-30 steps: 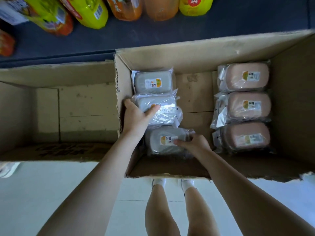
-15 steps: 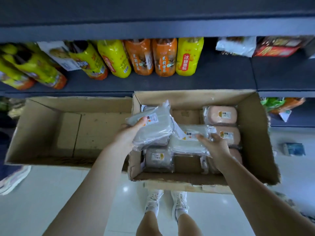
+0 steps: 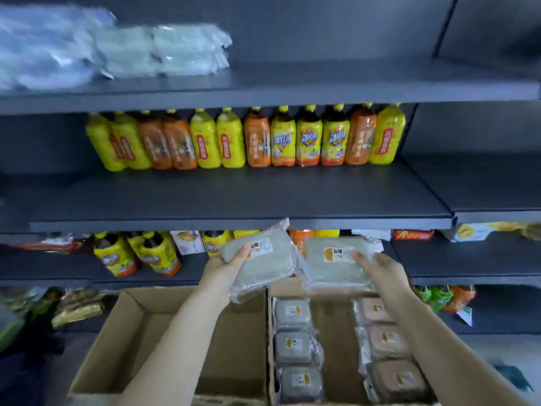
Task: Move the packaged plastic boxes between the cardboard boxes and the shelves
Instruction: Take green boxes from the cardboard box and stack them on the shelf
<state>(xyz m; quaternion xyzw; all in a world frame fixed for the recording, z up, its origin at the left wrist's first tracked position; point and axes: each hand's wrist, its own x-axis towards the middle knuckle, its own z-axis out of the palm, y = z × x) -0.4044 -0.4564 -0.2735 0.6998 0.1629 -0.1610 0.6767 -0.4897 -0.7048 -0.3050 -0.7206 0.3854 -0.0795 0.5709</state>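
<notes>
My left hand [image 3: 227,266] grips a grey packaged plastic box [image 3: 263,262] and my right hand [image 3: 380,271] grips a second grey packaged box [image 3: 333,262]. Both are held up above the cardboard boxes, in front of the lower shelf edge. The right cardboard box [image 3: 270,347] holds a column of three grey packaged boxes [image 3: 292,347] and a column of pink ones [image 3: 386,344]. The left cardboard box [image 3: 123,332] shows only its bare floor. More wrapped packages [image 3: 117,51] lie blurred on the top shelf [image 3: 292,89] at the left.
A row of yellow and orange bottles [image 3: 248,139] stands at the back of the middle shelf [image 3: 234,200], whose front is bare. More bottles [image 3: 140,256] and snack packs sit on the lower shelves. The top shelf's right part is bare.
Both hands have lifted their grey packages out of the right cardboard box and up toward the shelves. The view has tilted up, bringing the middle and top shelves in.
</notes>
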